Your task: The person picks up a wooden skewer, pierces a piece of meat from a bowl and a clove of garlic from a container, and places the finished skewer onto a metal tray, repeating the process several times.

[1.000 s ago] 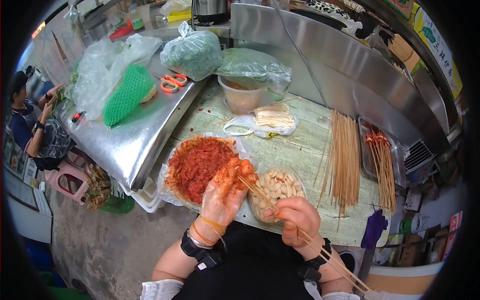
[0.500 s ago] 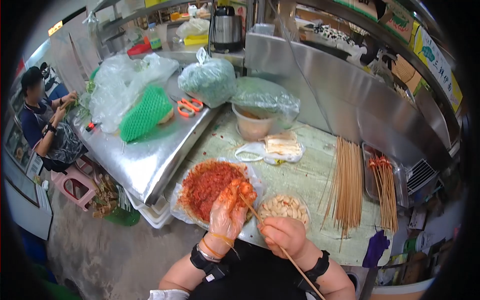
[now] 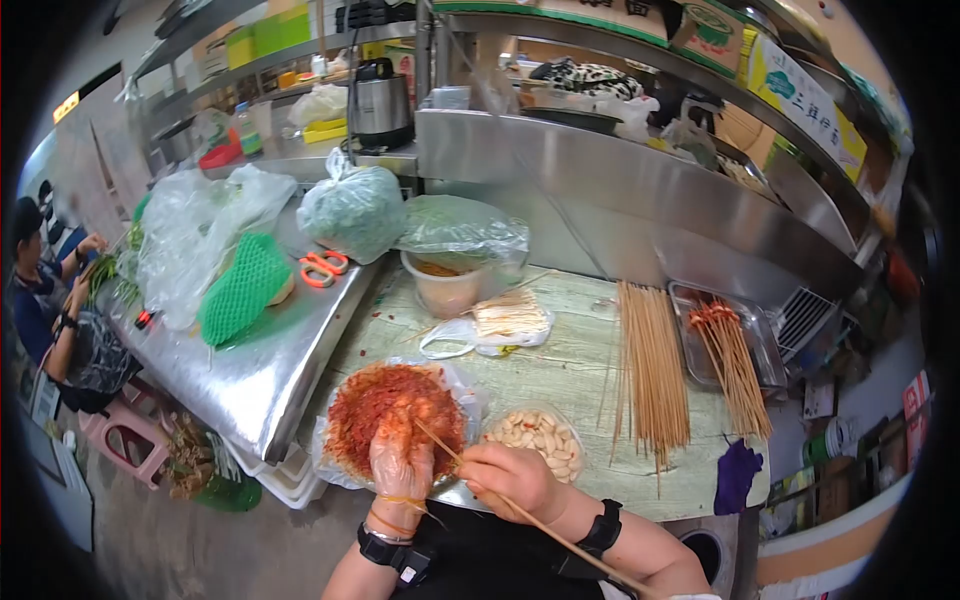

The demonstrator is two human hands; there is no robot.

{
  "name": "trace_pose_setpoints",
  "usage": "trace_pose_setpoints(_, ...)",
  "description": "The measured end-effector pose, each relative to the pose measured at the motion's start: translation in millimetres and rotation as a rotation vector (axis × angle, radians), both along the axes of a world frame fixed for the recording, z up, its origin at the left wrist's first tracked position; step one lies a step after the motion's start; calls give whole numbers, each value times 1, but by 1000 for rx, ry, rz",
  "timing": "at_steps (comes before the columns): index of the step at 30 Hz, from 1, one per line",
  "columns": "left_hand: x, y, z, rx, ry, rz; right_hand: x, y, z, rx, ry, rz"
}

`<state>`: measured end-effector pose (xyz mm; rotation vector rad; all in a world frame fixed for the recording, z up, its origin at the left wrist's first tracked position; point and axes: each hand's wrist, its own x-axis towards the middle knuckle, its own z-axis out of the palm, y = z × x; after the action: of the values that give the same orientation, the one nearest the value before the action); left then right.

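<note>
My left hand [image 3: 403,450], in a clear plastic glove smeared red, is down at a bowl of red chili mixture [image 3: 370,400]. Its fingers are bent together around the tip of a thin wooden skewer [image 3: 560,540]; anything between them is hidden by the red coating. Bare-skinned, my right hand [image 3: 515,480] grips that long skewer, which slants from the bowl toward the lower right. Just beyond the right hand stands a round clear container of pale, curved pieces [image 3: 540,435] flecked with red.
Bare skewers [image 3: 650,370] lie in a bundle on the right. Beside them, a metal tray [image 3: 770,360] holds red-tipped skewers [image 3: 730,340]. A tub [image 3: 445,285] and small pale sticks [image 3: 510,315] sit behind. Orange-handled scissors [image 3: 323,268] rest on the steel table [image 3: 260,390]. A person [image 3: 60,300] handles greens far left.
My left hand has lowered from above the bowl's right side into the red mixture. My right hand has followed leftward with the skewer. The whole view has shifted as well.
</note>
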<state>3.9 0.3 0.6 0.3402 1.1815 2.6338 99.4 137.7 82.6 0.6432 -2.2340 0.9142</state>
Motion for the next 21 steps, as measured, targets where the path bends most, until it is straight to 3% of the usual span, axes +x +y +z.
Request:
trace_pose_setpoints(2, 1, 0, -1, -101, 50, 10, -1, 0, 3, -96, -15, -3)
trace_pose_setpoints(4, -1, 2, 1, 261, -217, -69, -2, 0, -2, -89, -7, -1)
trace_pose_setpoints(7, 1, 1, 10, 212, -209, -95, -3, 0, -3, -52, -2, 4)
trace_pose_setpoints(9, -4, -1, -13, -332, 381, 150, -6, -5, -4, -28, 4, 53)
trace_pose_setpoints(10, -1, 2, -8, 191, -121, 1, -6, -6, -5, 4, 9, 17)
trace_pose_setpoints(21, -3, 5, -5, 323, -292, 94, -11, -14, -13, 108, 20, -23)
